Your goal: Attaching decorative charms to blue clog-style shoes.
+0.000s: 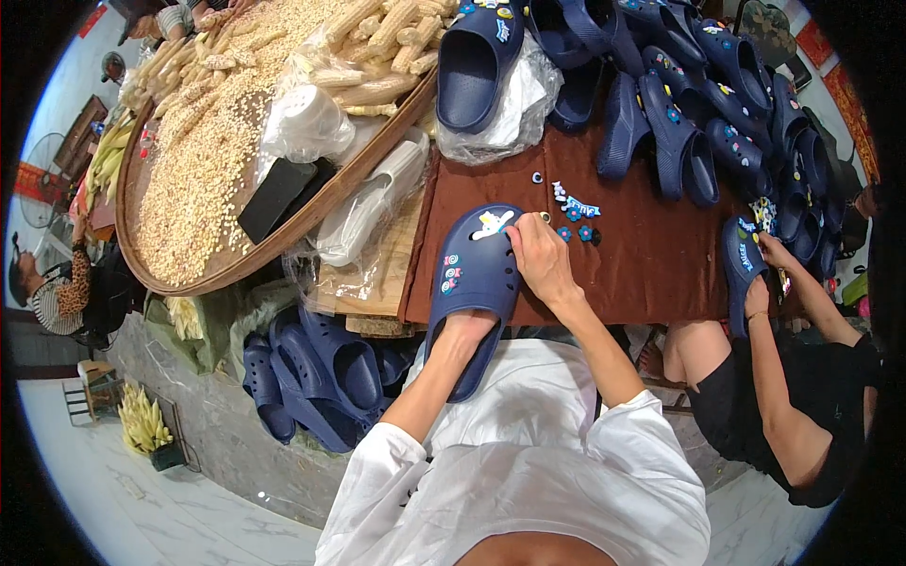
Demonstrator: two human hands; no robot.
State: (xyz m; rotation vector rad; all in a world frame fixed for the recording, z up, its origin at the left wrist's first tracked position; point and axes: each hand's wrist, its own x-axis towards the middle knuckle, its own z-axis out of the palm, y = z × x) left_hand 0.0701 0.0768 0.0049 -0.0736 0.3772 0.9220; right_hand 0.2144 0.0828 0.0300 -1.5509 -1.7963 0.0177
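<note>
Here we hold a navy clog (pixel 475 283) at the near edge of the brown-covered surface (pixel 642 264). Our left hand (pixel 465 330) is tucked into its heel opening, fingers hidden, so we cannot tell their state. Our right hand (pixel 540 257) presses pinched fingers on its toe beside a white charm (pixel 493 224). Loose charms (pixel 574 215) lie just beyond.

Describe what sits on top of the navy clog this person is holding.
On the navy clog, small round charms sit at its left side and a white charm near the toe. The right hand covers the right edge; the left hand fills the heel opening.
</note>
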